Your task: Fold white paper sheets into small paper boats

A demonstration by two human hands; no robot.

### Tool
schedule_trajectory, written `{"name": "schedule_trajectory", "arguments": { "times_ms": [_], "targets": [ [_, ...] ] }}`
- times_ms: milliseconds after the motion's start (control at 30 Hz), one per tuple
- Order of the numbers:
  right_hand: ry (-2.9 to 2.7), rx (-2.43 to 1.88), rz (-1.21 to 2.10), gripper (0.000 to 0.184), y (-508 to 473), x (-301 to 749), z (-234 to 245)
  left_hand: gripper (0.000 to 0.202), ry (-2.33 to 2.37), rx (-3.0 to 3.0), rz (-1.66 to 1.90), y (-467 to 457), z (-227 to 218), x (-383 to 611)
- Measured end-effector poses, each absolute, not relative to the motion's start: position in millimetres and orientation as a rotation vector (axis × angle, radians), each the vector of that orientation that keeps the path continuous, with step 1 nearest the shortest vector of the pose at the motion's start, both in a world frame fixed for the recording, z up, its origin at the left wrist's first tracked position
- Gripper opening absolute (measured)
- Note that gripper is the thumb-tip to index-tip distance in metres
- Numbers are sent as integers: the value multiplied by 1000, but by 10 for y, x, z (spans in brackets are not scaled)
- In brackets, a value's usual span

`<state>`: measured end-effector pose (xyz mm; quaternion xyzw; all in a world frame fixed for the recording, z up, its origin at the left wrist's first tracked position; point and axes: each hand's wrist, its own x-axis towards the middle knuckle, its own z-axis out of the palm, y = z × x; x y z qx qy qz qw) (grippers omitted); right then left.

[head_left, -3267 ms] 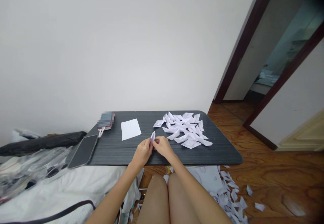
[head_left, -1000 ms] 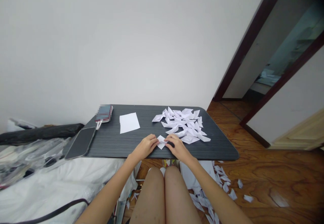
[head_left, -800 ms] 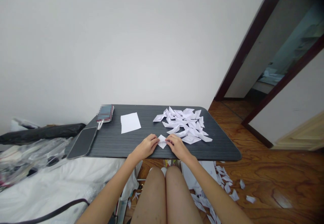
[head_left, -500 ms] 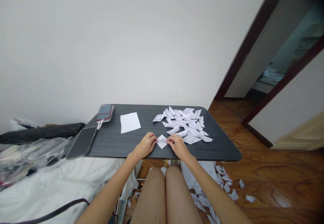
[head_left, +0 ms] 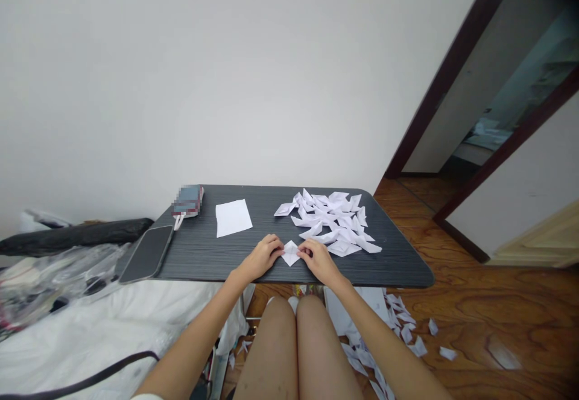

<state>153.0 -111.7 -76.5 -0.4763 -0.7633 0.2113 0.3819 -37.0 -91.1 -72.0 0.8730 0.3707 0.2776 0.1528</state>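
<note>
A small white folded paper piece [head_left: 290, 253] lies on the dark table [head_left: 212, 258] near its front edge. My left hand [head_left: 261, 256] pinches its left side with curled fingers. My right hand [head_left: 316, 259] pinches its right side the same way. Both hands rest on the tabletop. A pile of several white folded paper shapes [head_left: 332, 223] lies just beyond my right hand. A flat white paper sheet [head_left: 233, 217] lies beyond my left hand.
A dark phone [head_left: 147, 253] sits at the table's left front corner, a small box [head_left: 187, 200] behind it. White bedding [head_left: 99, 333] and a black bundle [head_left: 72, 237] lie left. Paper scraps [head_left: 398, 327] litter the wooden floor at right. A doorway [head_left: 497, 116] opens at right.
About three seconds ago the hands held the paper piece upright above the table; now it lies flattened on the tabletop between both hands. In the last second the hands barely moved.
</note>
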Motion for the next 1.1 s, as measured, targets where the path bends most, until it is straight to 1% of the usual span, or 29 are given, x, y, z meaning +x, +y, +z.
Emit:
{"name": "schedule_trajectory", "arguments": {
  "times_ms": [267, 467, 767, 1100],
  "targets": [
    [-1916, -1345, 565, 14, -1024, 1513, -770, 19, 1156, 2414, 847, -938, -671, -351],
    [-1945, -1418, 575, 14, -997, 1471, -717, 21, 1255, 2288, 860, -955, -656, -307],
    [-1960, -1418, 555, 13, -1001, 1472, -743, 14, 1315, 2264, 668, -949, -617, -253],
    [-1957, -1429, 513, 11, -1031, 1457, -756, 17, 1310, 2217, 661, -946, -595, -248]
  ]
}}
